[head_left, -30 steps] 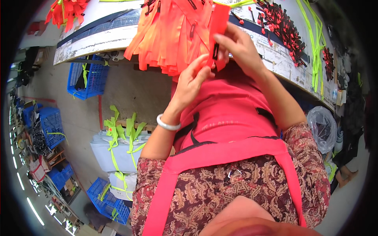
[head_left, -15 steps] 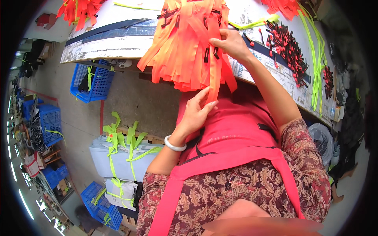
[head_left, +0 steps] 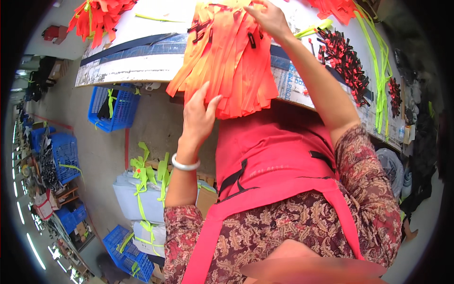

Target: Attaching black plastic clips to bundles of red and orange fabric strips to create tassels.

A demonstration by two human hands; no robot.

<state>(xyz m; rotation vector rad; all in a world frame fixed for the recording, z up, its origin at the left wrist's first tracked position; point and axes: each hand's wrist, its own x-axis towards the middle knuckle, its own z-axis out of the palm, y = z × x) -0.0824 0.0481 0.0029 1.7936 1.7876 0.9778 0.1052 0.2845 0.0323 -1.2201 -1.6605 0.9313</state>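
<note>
- Head view: I'm looking down on a fat bundle of orange straps (head_left: 231, 61) draped over the near edge of the white worktable (head_left: 142, 47), loose ends hanging off toward the red apron (head_left: 269, 156).
- Straps are flat woven bands, bright orange, all abt the same length, fanned out at the bottom; a few carry small black buckles (head_left: 252, 40) near the top.
- Left hand (head_left: 198, 116) sits under/against the lower left of the bundle, fingers spread apart and pressed flat on the hanging ends, not clamped on any one strap. White bangle (head_left: 185, 164) on that wrist.
- Right hand (head_left: 269, 19) is up on the tabletop at the top of the bundle, fingers curled onto the straps there; can't tell if it's actually pinching one.
- On the table to the right: a scatter of black clips (head_left: 345, 57) and long neon-yellow straps (head_left: 378, 66). More orange pieces (head_left: 99, 14) piled far left on the table.
- Floor on my left: blue crates (head_left: 111, 106) w/ yellow-green tape inside, plus white wrapped bundles (head_left: 142, 199) tied w/ yellow-green strapping.
</note>
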